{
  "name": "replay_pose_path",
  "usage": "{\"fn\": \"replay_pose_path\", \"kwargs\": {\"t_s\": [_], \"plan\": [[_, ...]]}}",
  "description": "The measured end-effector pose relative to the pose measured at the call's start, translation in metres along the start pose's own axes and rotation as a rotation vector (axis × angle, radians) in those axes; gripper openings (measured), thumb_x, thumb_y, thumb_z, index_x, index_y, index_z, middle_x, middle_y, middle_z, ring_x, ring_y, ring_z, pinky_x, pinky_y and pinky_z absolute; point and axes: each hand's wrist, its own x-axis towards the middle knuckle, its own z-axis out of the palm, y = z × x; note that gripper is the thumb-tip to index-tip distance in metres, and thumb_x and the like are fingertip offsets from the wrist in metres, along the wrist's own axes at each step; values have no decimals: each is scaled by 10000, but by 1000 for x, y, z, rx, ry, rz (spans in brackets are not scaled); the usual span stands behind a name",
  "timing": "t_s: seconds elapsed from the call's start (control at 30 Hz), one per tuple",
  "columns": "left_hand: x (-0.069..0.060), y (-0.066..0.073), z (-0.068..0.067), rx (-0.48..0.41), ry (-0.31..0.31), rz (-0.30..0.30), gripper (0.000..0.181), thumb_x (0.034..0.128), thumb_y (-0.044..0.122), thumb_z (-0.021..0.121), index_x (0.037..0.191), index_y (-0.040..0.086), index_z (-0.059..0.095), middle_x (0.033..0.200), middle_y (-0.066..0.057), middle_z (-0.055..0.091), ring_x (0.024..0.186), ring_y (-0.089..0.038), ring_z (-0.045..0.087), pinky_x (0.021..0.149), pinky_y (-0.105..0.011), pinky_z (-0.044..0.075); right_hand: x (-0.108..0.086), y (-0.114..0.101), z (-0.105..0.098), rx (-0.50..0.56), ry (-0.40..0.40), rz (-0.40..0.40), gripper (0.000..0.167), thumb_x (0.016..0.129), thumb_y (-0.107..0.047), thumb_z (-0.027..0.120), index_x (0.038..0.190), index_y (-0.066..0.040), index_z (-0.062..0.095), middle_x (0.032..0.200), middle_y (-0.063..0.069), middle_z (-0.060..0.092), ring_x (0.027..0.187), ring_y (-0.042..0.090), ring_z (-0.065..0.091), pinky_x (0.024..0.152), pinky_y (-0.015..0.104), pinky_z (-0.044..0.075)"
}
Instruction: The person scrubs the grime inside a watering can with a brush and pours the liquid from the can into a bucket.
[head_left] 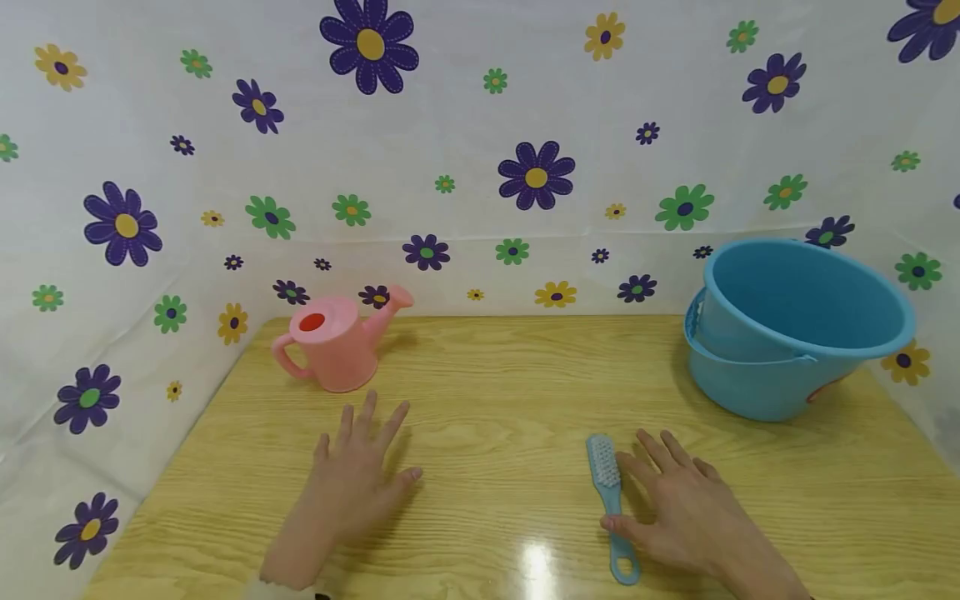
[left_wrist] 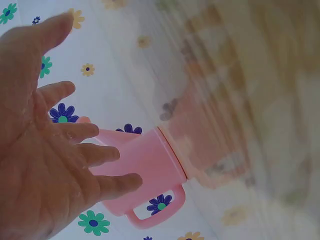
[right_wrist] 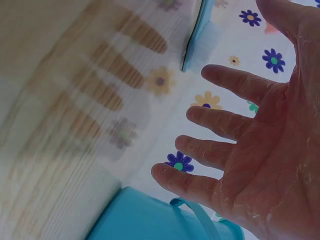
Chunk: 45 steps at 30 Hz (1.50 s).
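Observation:
A blue brush [head_left: 612,500] with pale bristles lies on the table, handle ring toward the front edge. My right hand [head_left: 686,508] is spread beside it on the right, its thumb at the brush handle; it grips nothing. In the right wrist view the palm [right_wrist: 270,145] shows with fingers apart, and part of the brush [right_wrist: 197,35] is at the top. On the left, my left hand [head_left: 348,483] has its fingers spread, in front of a pink watering can [head_left: 341,350]. The left wrist view shows the left hand [left_wrist: 55,145] holding nothing, the can [left_wrist: 145,165] beyond its fingers.
A large blue bucket [head_left: 765,383] with a handle stands at the back right, also in the right wrist view [right_wrist: 145,215]. The wooden table [head_left: 480,400] is backed by a white flower-patterned cloth [head_left: 450,117], which also hangs along both sides.

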Motion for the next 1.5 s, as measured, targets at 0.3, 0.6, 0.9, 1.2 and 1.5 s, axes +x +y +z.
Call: {"fn": "replay_pose_path", "kwargs": {"t_s": [0.3, 0.6, 0.9, 1.2, 1.5], "plan": [[17, -27, -26, 31, 76, 3, 513, 976, 382, 667, 1407, 113, 595, 1500, -222, 525, 1269, -477, 588, 928, -747, 487, 2, -5, -1, 9, -7, 33, 778, 857, -672, 684, 1421, -144, 585, 1574, 205, 450, 1386, 496, 474, 974, 752, 464], [30, -56, -49, -35, 263, -82, 430, 956, 259, 662, 1342, 73, 635, 1376, -229, 628, 650, -316, 593, 445, -367, 426, 2, -4, 1, -51, 25, 15, 715, 828, -687, 710, 1222, -92, 676, 1349, 163, 611, 1207, 396, 602, 883, 599, 572], [37, -74, -50, -105, 503, -204, 350, 959, 228, 615, 1242, 38, 693, 1241, -270, 678, 472, -203, 408, 378, -293, 253, 8, -12, 1, -52, 3, 11, 681, 821, -664, 736, 1205, -104, 684, 1332, 139, 609, 1189, 359, 603, 881, 584, 572], [45, -88, -48, -176, 488, -344, 438, 963, 258, 566, 1324, 25, 648, 1183, -263, 659, 863, -382, 601, 481, -397, 436, 21, -11, 3, -57, 42, -43, 571, 821, -511, 809, 1183, -87, 685, 1270, 144, 630, 1131, 351, 617, 823, 544, 589], [48, -98, -42, -251, 347, -430, 570, 991, 351, 515, 1486, 68, 508, 1354, -281, 559, 1141, -450, 556, 707, -642, 545, 41, -5, -5, -41, 43, -99, 405, 836, -366, 838, 1118, -100, 720, 1180, 115, 644, 1031, 313, 626, 728, 493, 586]]}}
